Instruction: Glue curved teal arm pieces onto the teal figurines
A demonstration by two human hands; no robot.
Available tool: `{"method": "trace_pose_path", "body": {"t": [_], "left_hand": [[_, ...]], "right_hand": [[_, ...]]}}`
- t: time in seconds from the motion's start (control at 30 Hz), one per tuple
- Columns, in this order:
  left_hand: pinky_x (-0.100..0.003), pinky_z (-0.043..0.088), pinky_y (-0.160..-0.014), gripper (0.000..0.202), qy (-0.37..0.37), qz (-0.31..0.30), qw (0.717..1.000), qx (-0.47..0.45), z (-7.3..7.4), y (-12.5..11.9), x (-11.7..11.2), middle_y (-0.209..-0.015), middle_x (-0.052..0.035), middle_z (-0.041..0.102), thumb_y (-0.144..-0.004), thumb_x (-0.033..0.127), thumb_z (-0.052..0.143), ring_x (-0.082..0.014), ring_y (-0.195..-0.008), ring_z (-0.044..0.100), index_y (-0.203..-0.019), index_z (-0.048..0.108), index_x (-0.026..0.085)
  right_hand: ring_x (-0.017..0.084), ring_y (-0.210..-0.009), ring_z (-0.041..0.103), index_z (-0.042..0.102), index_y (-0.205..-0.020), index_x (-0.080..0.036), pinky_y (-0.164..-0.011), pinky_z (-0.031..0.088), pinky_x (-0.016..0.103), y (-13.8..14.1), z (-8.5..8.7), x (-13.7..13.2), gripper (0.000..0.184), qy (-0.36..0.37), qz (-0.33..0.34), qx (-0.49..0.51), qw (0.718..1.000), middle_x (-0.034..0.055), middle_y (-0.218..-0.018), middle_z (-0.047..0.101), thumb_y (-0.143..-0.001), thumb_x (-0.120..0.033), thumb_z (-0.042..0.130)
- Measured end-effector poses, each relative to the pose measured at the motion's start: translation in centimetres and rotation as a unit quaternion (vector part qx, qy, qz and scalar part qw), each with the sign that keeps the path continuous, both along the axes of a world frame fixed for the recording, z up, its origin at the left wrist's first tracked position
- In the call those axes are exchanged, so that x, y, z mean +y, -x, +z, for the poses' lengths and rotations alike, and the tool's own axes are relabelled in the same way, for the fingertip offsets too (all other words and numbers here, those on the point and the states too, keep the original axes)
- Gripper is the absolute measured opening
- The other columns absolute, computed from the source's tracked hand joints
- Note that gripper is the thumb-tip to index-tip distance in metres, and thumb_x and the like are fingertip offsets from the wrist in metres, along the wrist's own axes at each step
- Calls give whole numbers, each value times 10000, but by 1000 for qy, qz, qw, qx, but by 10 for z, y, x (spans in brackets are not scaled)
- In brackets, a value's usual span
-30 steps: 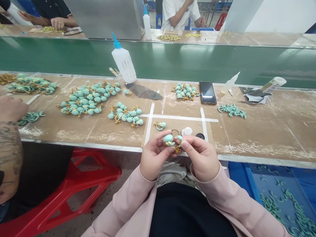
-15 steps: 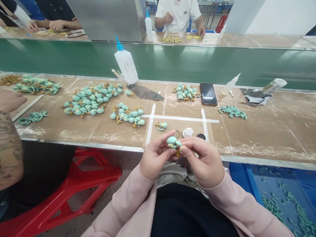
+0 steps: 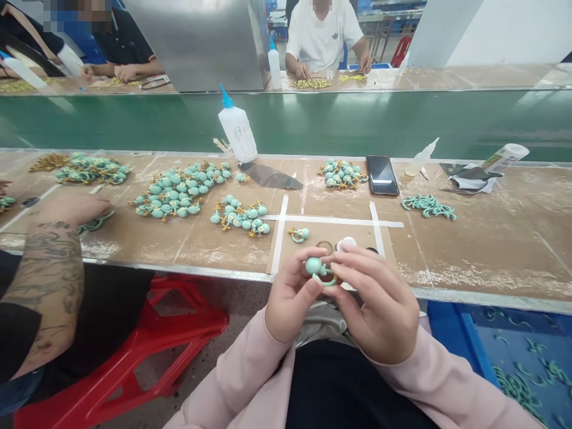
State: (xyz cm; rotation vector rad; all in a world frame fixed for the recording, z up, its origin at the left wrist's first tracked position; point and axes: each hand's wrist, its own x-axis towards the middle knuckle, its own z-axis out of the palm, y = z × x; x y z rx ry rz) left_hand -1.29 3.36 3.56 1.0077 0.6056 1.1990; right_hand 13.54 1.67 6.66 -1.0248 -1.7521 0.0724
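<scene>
My left hand (image 3: 290,295) pinches a small teal toy figure (image 3: 315,267) at the table's near edge. My right hand (image 3: 375,298) meets it from the right, its fingertips closed on the curved teal part at the figure's lower side. Just beyond my hands, inside a square marked with white tape (image 3: 335,220), lie another single teal figure (image 3: 300,233), a metal ring (image 3: 324,244) and a white cap (image 3: 346,243).
Heaps of teal figures (image 3: 179,189) (image 3: 241,214) (image 3: 342,173) lie on the brown table, with a glue bottle (image 3: 238,128), a phone (image 3: 382,176) and loose teal curved pieces (image 3: 429,207). A co-worker's tattooed arm (image 3: 53,262) rests at left. A green conveyor (image 3: 357,122) runs behind.
My view has tilted down slightly. My right hand has shifted over the figure and its fingers have spread more. The co-worker's hand has moved right onto the table.
</scene>
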Motion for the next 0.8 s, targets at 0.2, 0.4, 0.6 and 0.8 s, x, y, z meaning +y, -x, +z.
{"method": "trace_pose_path", "body": {"t": [0.2,0.4,0.6,0.8], "left_hand": [[-522,321,-1114,283,-72,-21,997,-32,12,2,-5,-1273,-58,667,-878,310,616,-282,-1313,485,-1158,575,305],[-534,283,-1136,272,-83,-39,995,-35,16,2,-5,-1275,-38,668,-888,281,606,-275,-1327,470,-1157,584,319],[-543,291,-1128,269,-77,-47,995,-34,15,2,-6,-1271,-39,670,-891,292,599,-276,-1328,470,-1154,575,342],[-526,296,-1131,259,-75,-50,995,-35,10,3,-6,-1276,-30,668,-900,294,586,-266,-1337,458,-1156,571,331]], "right_hand": [[236,-842,610,617,-1010,-171,-739,505,374,-4,5,3,249,66,23,30,997,100,-912,647,-811,-277,724],[214,-895,641,617,-1026,-199,-782,525,321,-2,3,-1,220,91,60,77,991,84,-954,678,-830,-241,708],[211,-882,652,609,-1037,-199,-792,530,317,0,1,-2,247,74,43,87,993,85,-935,685,-818,-217,723],[194,-781,652,643,-977,-187,-694,530,297,1,-1,-3,204,87,31,95,991,75,-860,686,-807,-243,740]]}}
